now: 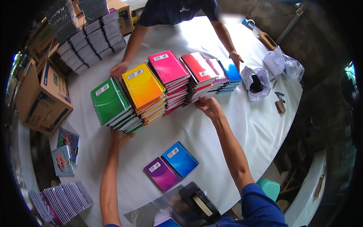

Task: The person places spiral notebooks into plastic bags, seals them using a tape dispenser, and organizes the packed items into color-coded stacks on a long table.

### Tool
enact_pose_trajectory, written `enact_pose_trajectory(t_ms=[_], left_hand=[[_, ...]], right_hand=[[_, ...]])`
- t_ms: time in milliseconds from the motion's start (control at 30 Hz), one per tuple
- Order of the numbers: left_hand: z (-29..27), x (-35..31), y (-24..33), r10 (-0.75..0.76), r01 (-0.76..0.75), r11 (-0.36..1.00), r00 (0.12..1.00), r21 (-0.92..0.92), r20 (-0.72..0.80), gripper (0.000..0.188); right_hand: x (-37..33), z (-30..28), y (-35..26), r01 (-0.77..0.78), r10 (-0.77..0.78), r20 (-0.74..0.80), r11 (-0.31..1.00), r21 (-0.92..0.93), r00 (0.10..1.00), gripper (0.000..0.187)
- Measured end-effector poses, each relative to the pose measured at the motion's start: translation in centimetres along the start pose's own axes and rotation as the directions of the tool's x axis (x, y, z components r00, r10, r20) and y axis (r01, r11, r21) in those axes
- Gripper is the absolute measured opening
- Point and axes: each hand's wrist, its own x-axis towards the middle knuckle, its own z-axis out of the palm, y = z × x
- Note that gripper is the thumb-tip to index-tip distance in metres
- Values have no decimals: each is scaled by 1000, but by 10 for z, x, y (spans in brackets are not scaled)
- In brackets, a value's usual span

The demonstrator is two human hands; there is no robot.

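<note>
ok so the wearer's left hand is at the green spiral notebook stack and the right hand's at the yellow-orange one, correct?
Not quite: in the head view, the wearer's right hand is at the red spiral notebook stack, not the yellow-orange one. The left hand is at the green spiral notebook stack, as you said.

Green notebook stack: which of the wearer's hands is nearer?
Left. The left hand is at the near edge of the green notebook stack; the right hand is farther right, by the red notebook stack.
</note>
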Motion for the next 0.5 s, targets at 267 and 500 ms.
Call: enact_pose_trajectory(t_ms=[267, 500], left_hand=[[-1, 8, -5, -3, 1, 987, 1000, 162, 10, 83], [34, -116, 7, -338, 360, 932, 835, -33, -434, 108]], right_hand=[[-56, 10, 24, 84, -73, 42, 925, -370, 996, 36], [-195, 38, 124, 250, -205, 268, -108, -962, 941, 65]])
